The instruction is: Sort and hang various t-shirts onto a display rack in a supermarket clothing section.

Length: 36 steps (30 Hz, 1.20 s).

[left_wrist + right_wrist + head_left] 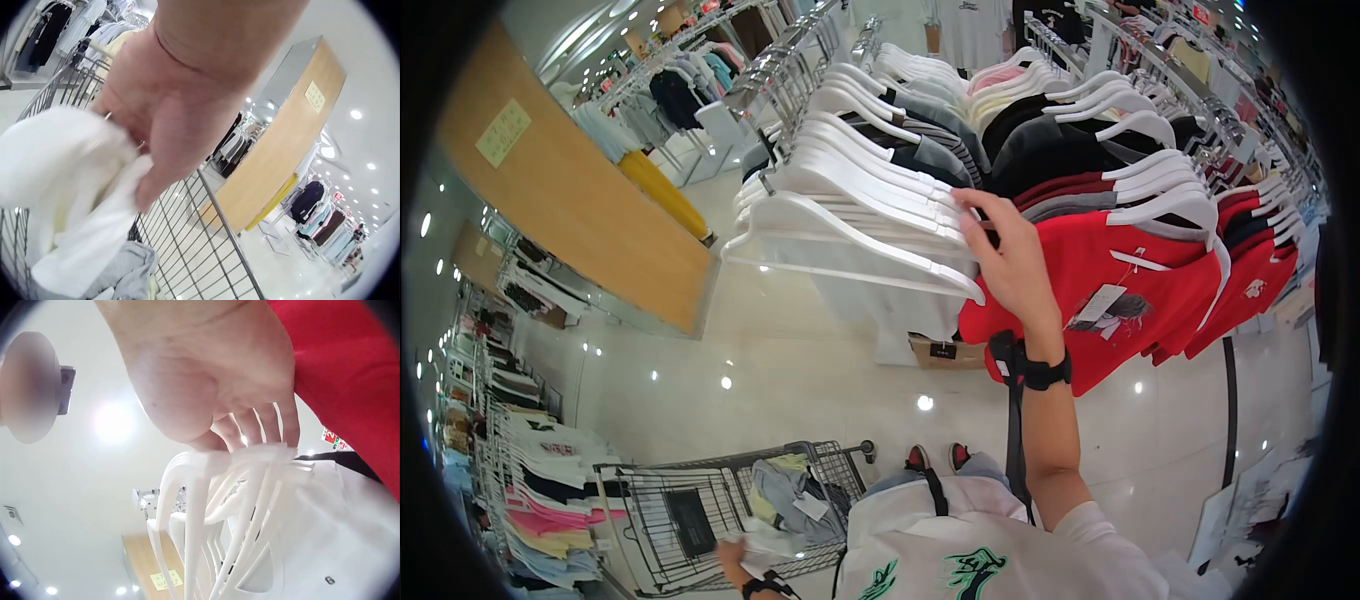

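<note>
Several empty white hangers (870, 205) hang bunched at the front end of a rail. My right hand (1012, 262) grips their right-hand ends; in the right wrist view its thumb lies on one side of the hangers (194, 487) and the fingers reach over the other. Just right of that hand hangs a red T-shirt (1135, 270) with a tag. Low on the left, my left hand (735, 562) is over a wire shopping cart (640, 515). It holds a bunched white garment (81, 162), blurred in the left wrist view, above a grey garment (131, 265) in the cart.
More dark, grey and red tops (1050, 140) hang behind the white hangers. A wooden panel (580, 190) stands at the left, with further clothes racks (550, 470) below it. A cardboard box (948, 353) sits on the floor under the rail.
</note>
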### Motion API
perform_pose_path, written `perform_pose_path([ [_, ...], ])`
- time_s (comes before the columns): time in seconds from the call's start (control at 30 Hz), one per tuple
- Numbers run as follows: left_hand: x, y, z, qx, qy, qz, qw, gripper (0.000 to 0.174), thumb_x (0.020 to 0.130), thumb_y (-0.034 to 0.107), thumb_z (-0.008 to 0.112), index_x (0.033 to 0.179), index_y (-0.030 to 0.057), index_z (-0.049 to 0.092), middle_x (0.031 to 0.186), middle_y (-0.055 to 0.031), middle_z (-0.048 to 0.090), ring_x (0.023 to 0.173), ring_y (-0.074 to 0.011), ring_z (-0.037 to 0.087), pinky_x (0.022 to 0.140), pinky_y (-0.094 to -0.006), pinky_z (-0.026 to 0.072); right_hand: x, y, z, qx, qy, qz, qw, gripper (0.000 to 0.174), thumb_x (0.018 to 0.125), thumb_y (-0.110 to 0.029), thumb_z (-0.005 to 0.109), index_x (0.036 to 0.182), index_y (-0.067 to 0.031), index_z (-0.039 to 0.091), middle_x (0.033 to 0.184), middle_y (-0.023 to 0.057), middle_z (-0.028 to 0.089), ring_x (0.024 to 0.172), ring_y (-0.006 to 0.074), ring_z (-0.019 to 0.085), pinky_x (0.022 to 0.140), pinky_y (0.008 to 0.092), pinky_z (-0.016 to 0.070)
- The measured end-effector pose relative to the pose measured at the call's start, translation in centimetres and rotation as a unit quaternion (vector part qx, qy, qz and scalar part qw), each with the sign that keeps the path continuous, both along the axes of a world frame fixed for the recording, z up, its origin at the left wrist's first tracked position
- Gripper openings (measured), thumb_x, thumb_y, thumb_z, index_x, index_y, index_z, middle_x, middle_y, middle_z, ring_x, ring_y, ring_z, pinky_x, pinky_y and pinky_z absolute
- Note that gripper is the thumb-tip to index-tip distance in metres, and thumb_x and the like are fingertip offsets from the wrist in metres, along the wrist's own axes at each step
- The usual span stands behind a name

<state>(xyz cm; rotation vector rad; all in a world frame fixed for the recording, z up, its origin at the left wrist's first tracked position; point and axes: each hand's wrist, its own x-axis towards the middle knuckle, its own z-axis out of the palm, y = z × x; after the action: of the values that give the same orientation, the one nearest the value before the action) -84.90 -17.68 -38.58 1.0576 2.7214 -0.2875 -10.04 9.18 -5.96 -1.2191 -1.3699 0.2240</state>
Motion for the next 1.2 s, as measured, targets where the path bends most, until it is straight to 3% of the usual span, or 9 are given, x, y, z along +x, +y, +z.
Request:
perform_pose_path([
  [0.03, -0.8, 0.5, -3.5, -0.165, -0.012, -0.068, 0.984, 0.063, 0.08, 0.051, 0.078, 0.111, -0.0033, 0.066, 0.117, -0.0222, 0.068, 0.103, -0.0362, 0.069, 0.086, -0.0483, 0.0551, -0.3, -0.1, 0.0, 0.004, 0.004, -0.007, 1.0, 0.028, 0.096, -0.013, 0.059, 0.12, -0.0009, 0.063, 0.107, 0.017, 0.065, 0.098, 0.0293, 0.063, 0.086, 0.035, 0.0497],
  [0.13, 3.1, 2.6, -2.9, -0.274, -0.326, 0.095, 0.9, 0.081, 0.088, 0.056, 0.067, 0.142, -0.0017, 0.048, 0.122, -0.0194, 0.066, 0.106, -0.0313, 0.069, 0.083, -0.044, 0.054, -0.7, 0.0, -0.3, -0.029, -0.008, 0.015, 0.999, 0.025, 0.098, -0.014, 0.057, 0.119, -0.0022, 0.063, 0.107, 0.0118, 0.067, 0.095, 0.0209, 0.064, 0.083, 0.0302, 0.0491],
  [0.3, 6.6, 9.3, -0.8, -0.054, -0.431, 0.026, 0.9, 0.048, 0.094, 0.043, 0.067, 0.117, 0.0008, 0.063, 0.107, -0.0123, 0.068, 0.082, -0.0233, 0.071, 0.067, -0.0374, 0.0586, -0.2, 1.5, -0.4, -0.008, 0.03, 0.032, 0.999, 0.024, 0.097, -0.013, 0.057, 0.117, -0.0016, 0.063, 0.097, 0.0127, 0.069, 0.09, 0.0194, 0.066, 0.08, 0.0323, 0.0508],
  [0.37, 4.5, 14.9, -3.4, 0.025, -0.398, -0.163, 0.902, 0.044, 0.094, 0.038, 0.068, 0.114, -0.0013, 0.063, 0.104, -0.0137, 0.069, 0.076, -0.0213, 0.07, 0.067, -0.0357, 0.0585, 0.5, 2.3, -0.2, -0.054, 0.028, -0.006, 0.998, 0.023, 0.095, -0.012, 0.059, 0.115, -0.0016, 0.064, 0.09, 0.0125, 0.069, 0.082, 0.0218, 0.067, 0.075, 0.0338, 0.0518],
  [0.5, 19.4, 22.7, 11.0, 0.221, -0.327, -0.278, 0.876, 0.036, 0.095, 0.029, 0.067, 0.11, -0.0027, 0.065, 0.091, -0.0157, 0.072, 0.074, -0.0216, 0.07, 0.069, -0.033, 0.0556, 0.8, 3.6, 0.7, -0.032, -0.084, -0.049, 0.995, 0.019, 0.092, -0.013, 0.062, 0.106, -0.0006, 0.063, 0.098, 0.0179, 0.068, 0.084, 0.0384, 0.066, 0.074, 0.0441, 0.0521],
  [0.7, 34.4, 28.7, 10.3, 0.128, -0.533, -0.349, 0.76, 0.033, 0.095, 0.03, 0.065, 0.11, 0.0009, 0.066, 0.098, -0.0159, 0.072, 0.089, -0.0257, 0.072, 0.08, -0.0359, 0.0561, 0.7, 4.4, 0.7, -0.061, -0.201, -0.109, 0.972, 0.025, 0.089, -0.025, 0.069, 0.103, -0.0046, 0.065, 0.096, 0.0141, 0.062, 0.089, 0.0364, 0.064, 0.075, 0.0464, 0.0524],
  [0.8, 30.5, 30.4, -2.7, 0.012, -0.262, -0.541, 0.8, 0.041, 0.09, 0.039, 0.065, 0.11, 0.0034, 0.069, 0.107, -0.0163, 0.072, 0.103, -0.0323, 0.068, 0.091, -0.0457, 0.0524, 0.3, 4.4, 0.0, -0.022, -0.229, -0.1, 0.968, 0.029, 0.091, -0.033, 0.067, 0.1, -0.0058, 0.065, 0.097, 0.0126, 0.062, 0.093, 0.0346, 0.062, 0.078, 0.0449, 0.0511],
  [0.97, 25.5, 22.2, -9.1, -0.043, 0.029, -0.561, 0.826, 0.027, 0.081, 0.029, 0.066, 0.101, 0.0133, 0.075, 0.113, -0.0114, 0.069, 0.119, -0.0326, 0.056, 0.104, -0.0554, 0.0372, -0.6, 3.7, 0.3, -0.081, -0.207, -0.03, 0.975, 0.029, 0.098, -0.033, 0.055, 0.107, -0.0061, 0.055, 0.095, 0.0185, 0.067, 0.09, 0.0401, 0.064, 0.075, 0.0485, 0.0503],
  [1.2, 26.8, 19.7, -7.4, 0.023, -0.081, -0.509, 0.857, 0.018, 0.083, 0.03, 0.065, 0.088, 0.0175, 0.077, 0.094, -0.0052, 0.073, 0.111, -0.0272, 0.056, 0.101, -0.0516, 0.0321, -0.5, 2.1, -2.0, -0.138, -0.213, -0.051, 0.966, 0.026, 0.105, -0.031, 0.044, 0.111, -0.0058, 0.046, 0.082, 0.0223, 0.068, 0.078, 0.0453, 0.065, 0.064, 0.0553, 0.0483],
])
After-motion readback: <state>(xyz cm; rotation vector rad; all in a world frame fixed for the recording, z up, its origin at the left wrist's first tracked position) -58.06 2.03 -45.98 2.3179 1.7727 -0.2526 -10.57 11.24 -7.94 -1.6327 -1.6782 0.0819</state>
